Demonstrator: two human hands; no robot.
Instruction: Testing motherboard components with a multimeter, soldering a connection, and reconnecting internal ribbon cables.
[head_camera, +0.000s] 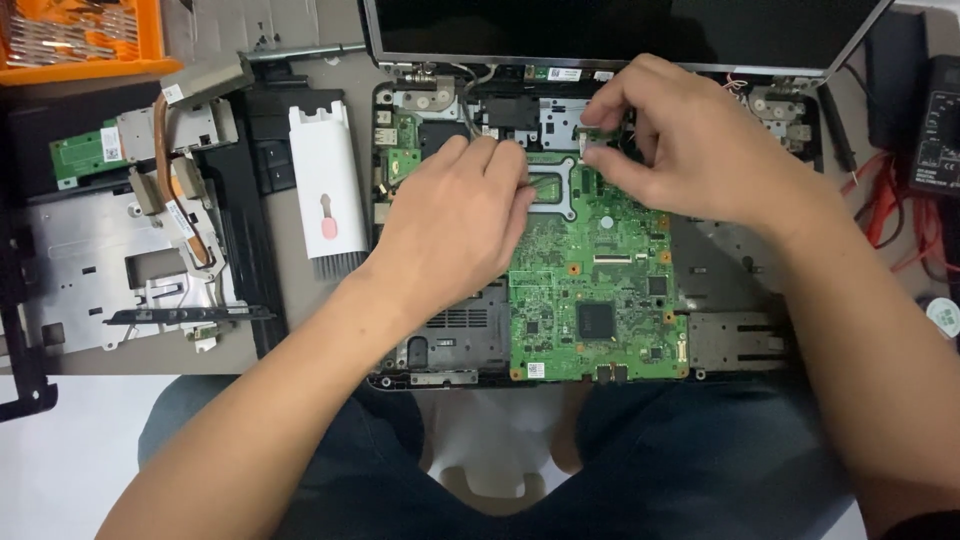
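An opened laptop base (455, 362) lies before me with its green motherboard (600, 290) exposed. My left hand (455, 225) rests on the board's left edge, fingers curled down beside the metal processor frame (553, 187). My right hand (680, 140) hovers over the board's top edge, thumb and forefinger pinched on a small part or connector (594, 138) near the hinge area. What exactly the fingers pinch is too small to tell. The laptop screen (620, 30) stands open at the back.
A white cleaning brush tool (325, 180) lies left of the laptop. Further left sit a copper heat pipe assembly (175, 190), a small green board (85, 155), a metal plate (90, 270) and black panels. An orange tray (80, 40) is top left. Red leads (885, 200) lie at right.
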